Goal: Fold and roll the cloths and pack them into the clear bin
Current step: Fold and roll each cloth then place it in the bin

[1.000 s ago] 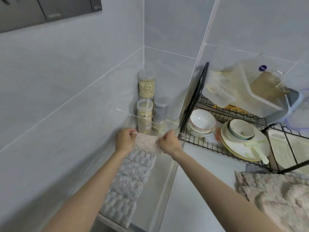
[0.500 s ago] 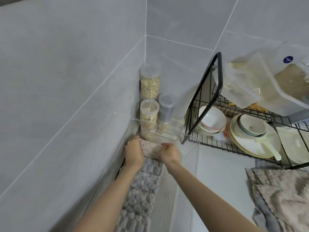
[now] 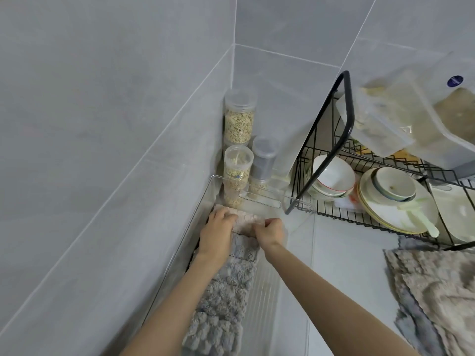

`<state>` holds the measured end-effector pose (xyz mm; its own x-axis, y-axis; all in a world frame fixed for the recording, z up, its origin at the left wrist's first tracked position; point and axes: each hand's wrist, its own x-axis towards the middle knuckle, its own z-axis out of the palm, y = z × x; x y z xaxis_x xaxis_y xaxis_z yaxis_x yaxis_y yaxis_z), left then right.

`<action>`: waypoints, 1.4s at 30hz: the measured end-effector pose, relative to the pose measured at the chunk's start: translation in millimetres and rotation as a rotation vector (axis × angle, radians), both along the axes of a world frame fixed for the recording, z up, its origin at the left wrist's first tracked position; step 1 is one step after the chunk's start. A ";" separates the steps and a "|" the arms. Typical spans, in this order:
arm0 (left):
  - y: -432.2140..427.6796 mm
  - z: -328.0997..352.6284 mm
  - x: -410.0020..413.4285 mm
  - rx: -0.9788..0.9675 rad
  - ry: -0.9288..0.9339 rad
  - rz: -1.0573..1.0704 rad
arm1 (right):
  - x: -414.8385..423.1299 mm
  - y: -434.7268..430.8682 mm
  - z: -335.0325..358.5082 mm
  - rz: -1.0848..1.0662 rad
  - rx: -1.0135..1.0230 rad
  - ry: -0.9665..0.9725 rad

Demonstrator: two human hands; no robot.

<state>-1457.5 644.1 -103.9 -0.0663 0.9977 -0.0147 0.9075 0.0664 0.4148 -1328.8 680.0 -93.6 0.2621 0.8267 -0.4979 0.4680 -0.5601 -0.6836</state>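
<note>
Left hand point(image 3: 218, 228) and right hand point(image 3: 270, 231) each grip an end of the pale pink fluffy rolled cloth point(image 3: 245, 220), seating it at the far end of the clear plastic bin point(image 3: 259, 201), tight against the grey fluffy rolls point(image 3: 226, 291), presumably so it cannot unroll.

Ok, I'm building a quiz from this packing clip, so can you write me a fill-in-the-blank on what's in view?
1. The left hand and right hand hold a pink cloth at the bin's ____ end.
2. The cloths packed nearer in it are ____.
3. The rack stands to the bin's ____.

Missing words: far; grey; right.
</note>
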 end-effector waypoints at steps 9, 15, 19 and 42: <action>-5.6 -2.2 -5.5 -0.117 -0.028 -0.038 | 2.2 1.5 1.8 0.167 -0.004 -0.161; -4.2 26.9 -1.1 -0.036 -0.121 0.020 | 15.2 0.2 40.5 0.520 -0.044 -0.174; -5.5 54.8 8.8 0.084 -0.213 0.066 | 36.3 -8.6 82.0 0.746 0.186 -0.140; -9.3 92.4 293.9 0.125 -0.447 -0.198 | 365.5 -81.3 79.5 0.301 0.322 -0.256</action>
<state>-1163.6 634.7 -11.5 0.1102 0.9863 0.1224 0.6294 -0.1645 0.7595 -963.3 598.6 -14.2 0.0690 0.9852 -0.1568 0.7512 -0.1547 -0.6417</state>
